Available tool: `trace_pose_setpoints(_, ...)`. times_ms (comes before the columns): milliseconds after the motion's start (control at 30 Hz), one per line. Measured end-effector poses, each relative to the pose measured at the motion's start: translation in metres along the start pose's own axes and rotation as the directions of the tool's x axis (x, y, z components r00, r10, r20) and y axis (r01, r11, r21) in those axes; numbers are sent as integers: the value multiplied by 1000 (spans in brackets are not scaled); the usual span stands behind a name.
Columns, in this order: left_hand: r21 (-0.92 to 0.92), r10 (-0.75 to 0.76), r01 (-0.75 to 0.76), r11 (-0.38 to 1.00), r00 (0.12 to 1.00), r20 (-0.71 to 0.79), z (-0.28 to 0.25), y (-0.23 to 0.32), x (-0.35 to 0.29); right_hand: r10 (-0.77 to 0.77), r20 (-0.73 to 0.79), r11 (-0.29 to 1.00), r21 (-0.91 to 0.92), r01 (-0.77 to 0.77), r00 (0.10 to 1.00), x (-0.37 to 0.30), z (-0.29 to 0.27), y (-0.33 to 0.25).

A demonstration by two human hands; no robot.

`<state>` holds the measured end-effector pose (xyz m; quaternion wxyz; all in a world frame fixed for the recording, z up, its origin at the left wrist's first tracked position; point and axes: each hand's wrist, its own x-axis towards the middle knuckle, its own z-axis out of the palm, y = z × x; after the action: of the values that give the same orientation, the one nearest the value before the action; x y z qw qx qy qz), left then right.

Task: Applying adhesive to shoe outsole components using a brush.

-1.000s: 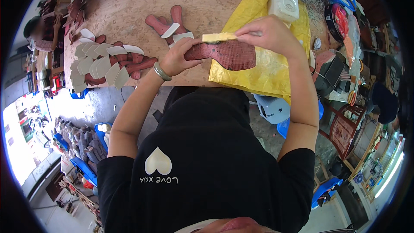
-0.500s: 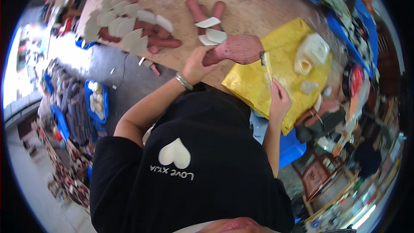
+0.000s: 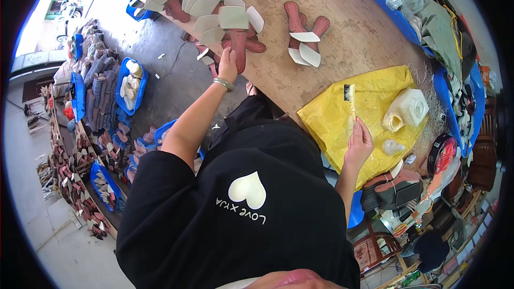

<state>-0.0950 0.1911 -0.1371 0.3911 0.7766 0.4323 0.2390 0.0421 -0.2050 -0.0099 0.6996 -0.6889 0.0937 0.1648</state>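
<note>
My left hand grips the near end of a reddish-brown insole at the table's left edge. A cream, curved flat piece covers the insole's far end; whether the two are joined I cannot tell. Around it lies a pile of similar insoles with cream pieces. My right hand pinches the pale handle of a small brush, its dark bristles pointing away from me above a yellow sheet. Between my hands, farther back, several insoles lie crossed with cream pieces over their near ends.
On the yellow sheet stand a white plastic jug with a cut-open mouth and a small cloudy lump. Bundled insoles sit at the right. Blue bins line the far right; another blue bin rests on the floor at left.
My left hand has swung left with an insole, from near the brush to the pile. My right hand still holds the brush, now apart from the insole. The whole view has shifted.
</note>
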Motion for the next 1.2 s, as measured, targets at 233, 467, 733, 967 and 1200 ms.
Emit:
trace_pose_setpoints(233,209,-284,294,933,956,-79,31,-22,35,-23,-12,1000,-17,22,1000,2,0,2)
trace_pose_setpoints(467,455,157,-72,888,976,-153,21,22,21,-24,-171,1000,0,24,985,2,-3,6)
trace_pose_setpoints(733,449,581,-870,205,477,659,140,126,117,-24,-361,980,-194,-50,932,-3,-8,4)
trace_pose_setpoints(967,261,132,-965,-39,254,958,174,138,164,-138,-544,953,-302,-39,827,-4,-49,37)
trace_pose_setpoints(1200,291,157,-870,398,377,913,167,219,181,-327,-654,825,-549,-131,682,82,-141,66)
